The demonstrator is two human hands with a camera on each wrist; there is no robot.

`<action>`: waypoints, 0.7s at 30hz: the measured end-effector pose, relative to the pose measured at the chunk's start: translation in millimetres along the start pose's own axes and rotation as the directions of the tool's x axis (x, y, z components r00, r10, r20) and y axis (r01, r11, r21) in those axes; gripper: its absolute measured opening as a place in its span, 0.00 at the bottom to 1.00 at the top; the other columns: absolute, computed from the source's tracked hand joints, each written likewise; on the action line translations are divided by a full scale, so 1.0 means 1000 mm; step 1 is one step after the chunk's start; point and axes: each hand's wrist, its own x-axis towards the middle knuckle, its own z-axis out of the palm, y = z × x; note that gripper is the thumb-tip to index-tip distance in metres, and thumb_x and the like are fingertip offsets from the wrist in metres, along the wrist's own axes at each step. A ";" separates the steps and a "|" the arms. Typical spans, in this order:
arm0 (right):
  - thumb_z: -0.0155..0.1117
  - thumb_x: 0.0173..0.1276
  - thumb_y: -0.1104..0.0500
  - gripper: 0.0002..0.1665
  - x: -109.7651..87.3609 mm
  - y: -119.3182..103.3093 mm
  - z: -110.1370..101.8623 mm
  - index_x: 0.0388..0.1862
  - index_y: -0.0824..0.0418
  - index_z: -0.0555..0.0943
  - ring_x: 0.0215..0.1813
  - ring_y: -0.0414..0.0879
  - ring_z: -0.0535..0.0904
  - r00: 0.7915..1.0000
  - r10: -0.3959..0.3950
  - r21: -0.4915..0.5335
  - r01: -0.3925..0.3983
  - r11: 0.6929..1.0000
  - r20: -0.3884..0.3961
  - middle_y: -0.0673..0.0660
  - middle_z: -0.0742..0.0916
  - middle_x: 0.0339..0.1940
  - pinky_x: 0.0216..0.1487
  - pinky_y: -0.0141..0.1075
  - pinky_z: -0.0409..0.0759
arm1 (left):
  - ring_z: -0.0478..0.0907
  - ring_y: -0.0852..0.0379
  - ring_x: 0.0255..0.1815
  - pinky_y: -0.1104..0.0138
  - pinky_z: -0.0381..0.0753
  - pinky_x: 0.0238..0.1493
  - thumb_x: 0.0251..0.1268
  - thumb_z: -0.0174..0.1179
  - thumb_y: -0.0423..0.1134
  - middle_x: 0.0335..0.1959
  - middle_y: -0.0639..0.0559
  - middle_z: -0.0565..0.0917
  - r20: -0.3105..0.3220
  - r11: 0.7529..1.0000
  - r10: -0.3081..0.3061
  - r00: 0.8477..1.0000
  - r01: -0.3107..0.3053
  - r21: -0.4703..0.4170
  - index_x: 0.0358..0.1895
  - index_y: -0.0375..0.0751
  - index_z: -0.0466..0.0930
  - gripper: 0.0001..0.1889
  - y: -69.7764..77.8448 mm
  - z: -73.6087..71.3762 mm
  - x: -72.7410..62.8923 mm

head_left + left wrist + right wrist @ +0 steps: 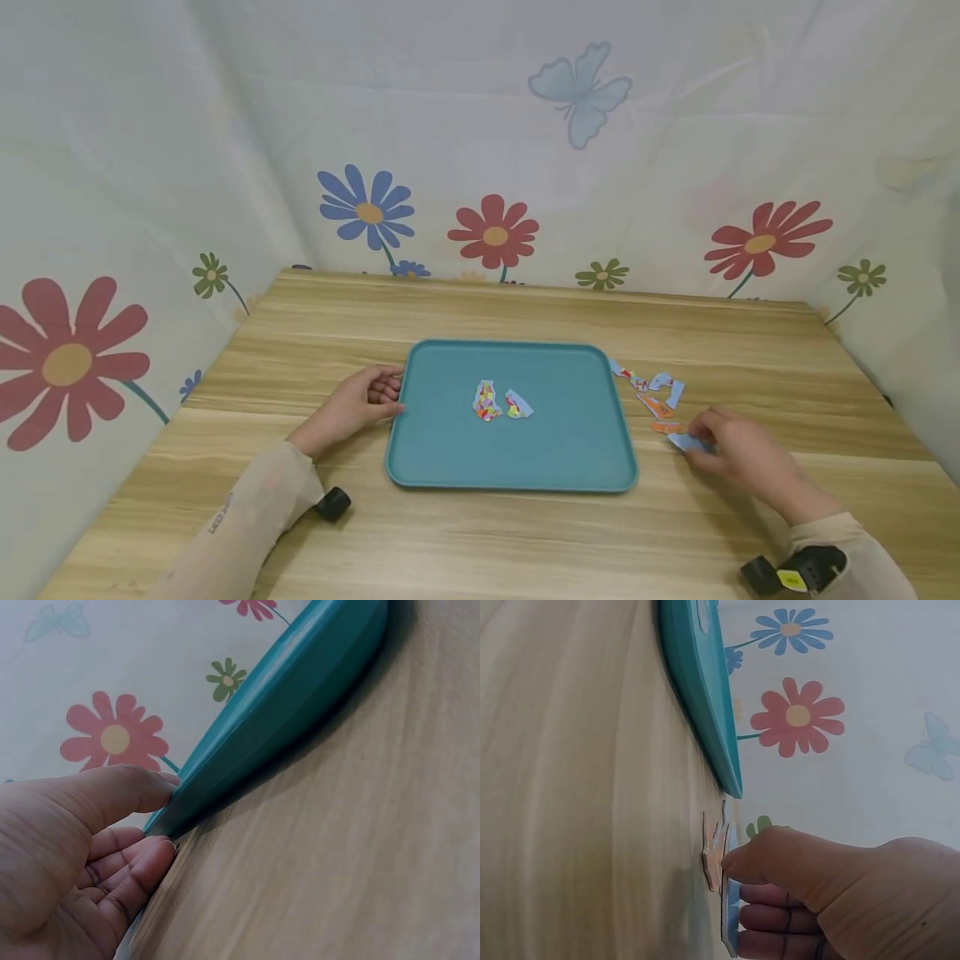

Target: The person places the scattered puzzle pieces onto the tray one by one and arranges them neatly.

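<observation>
In the head view, a teal tray (558, 417) lies on the table with two colourful, irregular puzzle pieces on it, a left one (487, 401) and a right one (517, 405). My left hand (351, 408) holds the tray's left edge, thumb at the rim and fingers curled beside it. To the right of the tray, my right hand (742, 454) pinches a light blue puzzle piece (686, 442) between thumb and fingers. The right wrist view shows this piece (730, 922) standing on edge relative to that camera, partly covered by the thumb.
More loose pieces lie right of the tray: an orange one (655, 406), another orange one (665, 427), a light blue one (675, 393) and a multicoloured one (634, 380). A flowered cloth (637, 183) hangs behind the wooden table (525, 542).
</observation>
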 end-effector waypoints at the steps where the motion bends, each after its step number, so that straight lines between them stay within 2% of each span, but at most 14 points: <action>1: 0.74 0.51 0.59 0.12 0.001 0.000 -0.001 0.32 0.62 0.81 0.32 0.40 0.76 1.000 0.002 0.006 -0.002 1.000 0.006 0.49 0.81 0.29 0.31 0.35 0.77 | 0.76 0.52 0.46 0.75 0.79 0.45 0.59 0.66 0.33 0.50 0.39 0.77 0.000 1.000 0.000 1.000 0.000 -0.002 0.66 0.28 0.65 0.32 0.000 0.000 0.000; 7: 0.74 0.51 0.60 0.13 0.006 -0.005 -0.013 0.33 0.62 0.81 0.32 0.40 0.76 1.000 0.007 0.020 -0.007 1.000 0.028 0.49 0.81 0.29 0.30 0.34 0.76 | 0.76 0.52 0.47 0.74 0.79 0.45 0.60 0.66 0.34 0.50 0.39 0.77 0.002 1.000 0.001 1.000 -0.001 0.010 0.66 0.28 0.65 0.32 0.000 0.000 0.000; 14: 0.74 0.52 0.61 0.11 0.014 -0.013 -0.023 0.31 0.61 0.80 0.32 0.41 0.76 1.000 -0.020 0.036 0.019 0.999 0.009 0.50 0.81 0.29 0.30 0.33 0.76 | 0.76 0.52 0.47 0.75 0.79 0.45 0.59 0.66 0.33 0.50 0.39 0.77 0.003 1.000 0.007 1.000 -0.007 0.014 0.66 0.28 0.65 0.32 0.000 0.000 0.000; 21: 0.74 0.54 0.56 0.13 0.027 -0.023 -0.035 0.32 0.60 0.80 0.31 0.40 0.75 0.999 -0.031 0.038 0.030 0.999 0.026 0.49 0.80 0.29 0.30 0.33 0.75 | 0.76 0.52 0.46 0.75 0.79 0.44 0.60 0.66 0.33 0.50 0.39 0.77 0.007 1.000 0.005 1.000 -0.005 0.003 0.66 0.28 0.65 0.32 0.000 0.000 -0.001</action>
